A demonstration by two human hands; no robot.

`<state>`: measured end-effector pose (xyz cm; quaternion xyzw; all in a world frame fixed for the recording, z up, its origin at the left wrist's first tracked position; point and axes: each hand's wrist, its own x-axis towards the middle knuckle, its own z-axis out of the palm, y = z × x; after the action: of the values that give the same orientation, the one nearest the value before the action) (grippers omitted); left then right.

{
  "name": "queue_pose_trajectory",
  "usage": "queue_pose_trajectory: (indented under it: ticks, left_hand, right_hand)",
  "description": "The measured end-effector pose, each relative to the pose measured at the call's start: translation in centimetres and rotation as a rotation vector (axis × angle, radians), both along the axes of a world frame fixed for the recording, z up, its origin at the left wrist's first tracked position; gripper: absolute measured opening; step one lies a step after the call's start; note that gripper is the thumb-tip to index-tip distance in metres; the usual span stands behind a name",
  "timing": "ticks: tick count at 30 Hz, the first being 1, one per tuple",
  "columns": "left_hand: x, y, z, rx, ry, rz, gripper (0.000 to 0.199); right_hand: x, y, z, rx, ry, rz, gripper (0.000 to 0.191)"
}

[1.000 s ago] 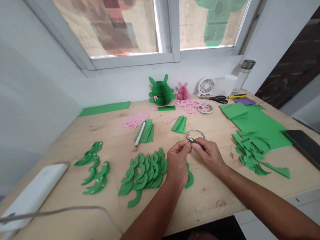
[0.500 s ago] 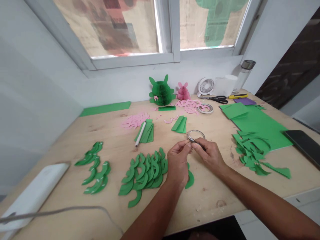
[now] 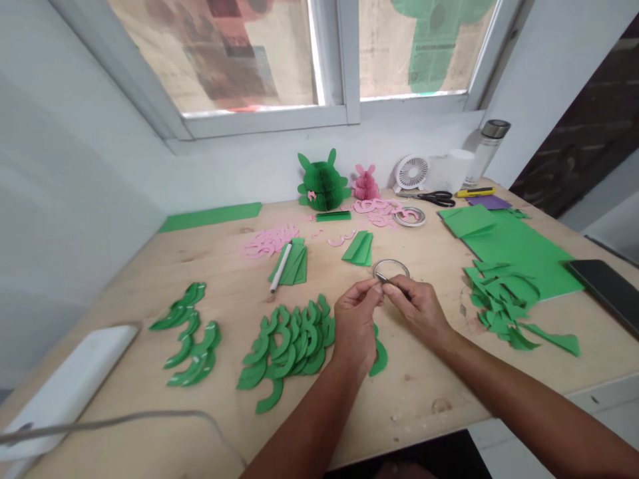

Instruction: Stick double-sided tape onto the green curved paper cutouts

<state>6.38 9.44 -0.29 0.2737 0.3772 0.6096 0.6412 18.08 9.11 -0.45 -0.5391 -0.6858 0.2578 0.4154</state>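
Observation:
My right hand point(image 3: 417, 303) is closed on a thin dark tool point(image 3: 387, 279) with a metal tip, which points left. The fingers of my left hand point(image 3: 357, 313) are pinched together at the tip; whatever they hold is too small to make out. Just behind the hands lies a thin grey ring point(image 3: 392, 261). A curved green paper piece point(image 3: 380, 359) shows partly from under my left hand. To its left, several curved green pieces point(image 3: 294, 342) lie in an overlapping pile.
Green pieces with white strips point(image 3: 202, 359) lie at left, near a white device point(image 3: 70, 386) and cable. Green scraps point(image 3: 502, 299), green sheets point(image 3: 529, 253) and a phone point(image 3: 606, 289) are at right. Paper figures point(image 3: 324, 183), a fan point(image 3: 412, 173) and scissors point(image 3: 436, 198) stand or lie behind.
The dark tool has tilted slightly in my right hand, and its fingers have shifted a little. My left hand stays in the same place.

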Motion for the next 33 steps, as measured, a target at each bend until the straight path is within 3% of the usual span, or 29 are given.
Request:
queue_pose_trajectory:
  ticks: [20,33]
  left_hand:
    - [-0.14,0.05,0.82,-0.055,-0.095,-0.043,0.02]
    - [-0.37,0.48,0.29,-0.008,-0.036,-0.058,0.017]
  right_hand:
    - [0.11,0.01,0.17,-0.022,-0.002,0.017,0.032]
    - [0.09,-0.01,0.27,-0.036,0.019,0.032,0.031]
